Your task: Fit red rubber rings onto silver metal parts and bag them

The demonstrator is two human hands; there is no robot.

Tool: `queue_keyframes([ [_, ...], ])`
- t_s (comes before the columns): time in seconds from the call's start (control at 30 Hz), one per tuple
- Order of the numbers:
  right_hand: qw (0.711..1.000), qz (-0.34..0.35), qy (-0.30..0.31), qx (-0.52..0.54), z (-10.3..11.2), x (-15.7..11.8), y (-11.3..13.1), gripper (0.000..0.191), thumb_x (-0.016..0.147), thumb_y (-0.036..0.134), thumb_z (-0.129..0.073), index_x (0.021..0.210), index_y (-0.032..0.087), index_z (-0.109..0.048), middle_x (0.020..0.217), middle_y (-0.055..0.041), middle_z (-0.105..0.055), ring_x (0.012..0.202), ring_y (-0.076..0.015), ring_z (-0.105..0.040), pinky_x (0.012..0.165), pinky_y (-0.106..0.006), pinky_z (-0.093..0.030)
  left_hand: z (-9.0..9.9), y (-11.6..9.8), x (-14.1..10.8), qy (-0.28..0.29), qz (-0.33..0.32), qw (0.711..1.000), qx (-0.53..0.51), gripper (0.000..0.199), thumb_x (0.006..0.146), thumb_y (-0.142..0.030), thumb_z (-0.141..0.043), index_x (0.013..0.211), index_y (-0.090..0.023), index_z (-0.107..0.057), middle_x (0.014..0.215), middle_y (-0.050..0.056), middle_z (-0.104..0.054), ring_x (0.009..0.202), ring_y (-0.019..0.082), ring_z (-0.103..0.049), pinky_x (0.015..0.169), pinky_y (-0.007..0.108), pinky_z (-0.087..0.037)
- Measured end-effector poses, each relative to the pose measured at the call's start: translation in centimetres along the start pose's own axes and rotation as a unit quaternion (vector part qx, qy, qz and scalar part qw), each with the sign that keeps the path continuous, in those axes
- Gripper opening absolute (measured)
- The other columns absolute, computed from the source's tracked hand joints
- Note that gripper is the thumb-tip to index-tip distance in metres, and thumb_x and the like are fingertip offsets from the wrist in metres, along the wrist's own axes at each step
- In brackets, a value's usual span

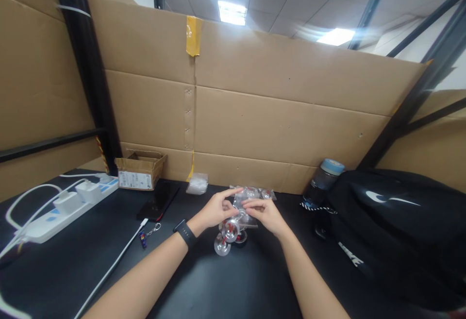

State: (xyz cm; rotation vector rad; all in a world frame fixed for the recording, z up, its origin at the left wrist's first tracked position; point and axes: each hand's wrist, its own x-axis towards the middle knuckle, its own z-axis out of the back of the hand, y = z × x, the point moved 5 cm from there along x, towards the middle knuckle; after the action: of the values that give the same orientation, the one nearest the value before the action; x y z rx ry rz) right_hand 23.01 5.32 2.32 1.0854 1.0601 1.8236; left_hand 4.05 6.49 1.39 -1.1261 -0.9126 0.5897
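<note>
My left hand [217, 208], with a dark watch on its wrist, is at the left side of a clear plastic bag [238, 200], thumb and fingers closed on its edge. From the right, my right hand [267, 214] pinches the same bag, its fingertips close to the left ones. Clear round suction cups with red parts lie below and between the hands; one suction cup [222, 245] is nearest me, another [230, 230] just above it. Behind the hands, more clear pieces with red parts [267, 193] lie on the table. The fingertips partly hide the bag.
On the left are a white power strip [47, 226], a white cable [112, 265], a keychain [143, 239], a black phone-like slab [158, 202] and a small open carton [136, 179]. A clear packet [197, 183] lies behind. To the right stand a bottle [320, 183] and black bag [393, 231].
</note>
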Motion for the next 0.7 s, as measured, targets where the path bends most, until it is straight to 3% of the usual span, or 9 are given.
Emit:
queue_keyframes([
  [0.07, 1.000, -0.024, -0.004, 0.016, -0.1, 0.0, -0.3, 0.033, 0.076, 0.040, -0.081, 0.102, 0.020, -0.080, 0.116, -0.0116, -0.075, 0.105, -0.0292, -0.071, 0.093, -0.044, -0.057, 0.0, 0.0, 0.0, -0.003, -0.005, 1.000, 0.014, 0.083, 0.079, -0.026, -0.075, 0.153, -0.017, -0.038, 0.079, 0.002, -0.068, 0.063, 0.011, -0.060, 0.063, 0.023, -0.048],
  [0.13, 0.998, -0.041, -0.015, 0.039, 0.1, 0.0, -0.3, 0.043, 0.074, 0.039, -0.083, 0.112, 0.020, -0.077, 0.124, -0.0118, -0.072, 0.101, -0.0286, -0.072, 0.089, -0.043, -0.059, 0.2, -0.6, -0.1, -0.030, -0.038, 0.998, 0.047, 0.078, 0.084, -0.026, -0.070, 0.154, -0.020, -0.036, 0.105, 0.010, -0.069, 0.072, 0.013, -0.065, 0.069, 0.027, -0.051],
  [0.2, 0.997, -0.047, -0.034, 0.055, 0.5, -0.1, -0.3, 0.053, 0.073, 0.037, -0.084, 0.122, 0.021, -0.072, 0.126, -0.0115, -0.070, 0.094, -0.0264, -0.073, 0.087, -0.042, -0.060, 0.5, -2.1, -0.4, -0.078, -0.102, 0.983, 0.128, 0.067, 0.086, -0.026, -0.067, 0.149, -0.023, -0.044, 0.134, 0.016, -0.058, 0.098, 0.020, -0.067, 0.087, 0.035, -0.052],
  [0.27, 0.996, -0.050, -0.056, 0.057, 1.0, -0.2, -0.2, 0.062, 0.071, 0.036, -0.085, 0.129, 0.020, -0.068, 0.119, -0.0109, -0.073, 0.086, -0.0247, -0.074, 0.085, -0.043, -0.060, 0.2, -3.9, -1.0, -0.099, -0.169, 0.951, 0.239, 0.064, 0.082, -0.031, -0.073, 0.142, -0.025, -0.053, 0.146, 0.014, -0.049, 0.125, 0.028, -0.054, 0.106, 0.044, -0.043],
  [0.37, 0.995, -0.054, -0.077, 0.046, 1.5, -0.2, -0.2, 0.070, 0.071, 0.038, -0.085, 0.135, 0.020, -0.063, 0.107, -0.0092, -0.076, 0.082, -0.0252, -0.074, 0.082, -0.044, -0.061, -1.5, -5.1, -1.6, -0.028, -0.217, 0.901, 0.375, 0.076, 0.070, -0.040, -0.084, 0.139, -0.026, -0.054, 0.141, 0.013, -0.055, 0.132, 0.032, -0.048, 0.110, 0.048, -0.035],
  [0.47, 0.997, -0.036, -0.063, 0.041, 1.1, -0.1, -0.1, 0.068, 0.073, 0.040, -0.084, 0.135, 0.022, -0.063, 0.117, -0.0097, -0.074, 0.090, -0.0263, -0.073, 0.086, -0.045, -0.061, -3.1, -4.5, -1.9, 0.020, -0.232, 0.860, 0.454, 0.047, 0.089, -0.027, -0.069, 0.135, -0.026, -0.057, 0.128, 0.010, -0.065, 0.119, 0.027, -0.057, 0.099, 0.043, -0.039],
  [0.57, 0.998, 0.007, -0.024, 0.051, 0.2, 0.0, 0.4, 0.056, 0.079, 0.040, -0.079, 0.131, 0.025, -0.066, 0.141, -0.0107, -0.060, 0.104, -0.0263, -0.070, 0.095, -0.044, -0.057, -4.0, -3.9, -2.1, 0.010, -0.256, 0.832, 0.491, 0.032, 0.099, -0.016, -0.049, 0.129, -0.023, -0.062, 0.118, 0.010, -0.070, 0.108, 0.024, -0.061, 0.089, 0.039, -0.042],
  [0.7, 0.997, 0.041, 0.021, 0.067, -0.6, -0.2, 1.1, 0.046, 0.084, 0.041, -0.074, 0.128, 0.026, -0.069, 0.154, -0.0108, -0.046, 0.131, -0.0301, -0.056, 0.104, -0.043, -0.050, -2.9, -3.7, -1.8, -0.031, -0.251, 0.806, 0.535, 0.027, 0.100, -0.019, -0.049, 0.120, -0.020, -0.067, 0.116, 0.011, -0.070, 0.103, 0.024, -0.061, 0.084, 0.038, -0.042],
])
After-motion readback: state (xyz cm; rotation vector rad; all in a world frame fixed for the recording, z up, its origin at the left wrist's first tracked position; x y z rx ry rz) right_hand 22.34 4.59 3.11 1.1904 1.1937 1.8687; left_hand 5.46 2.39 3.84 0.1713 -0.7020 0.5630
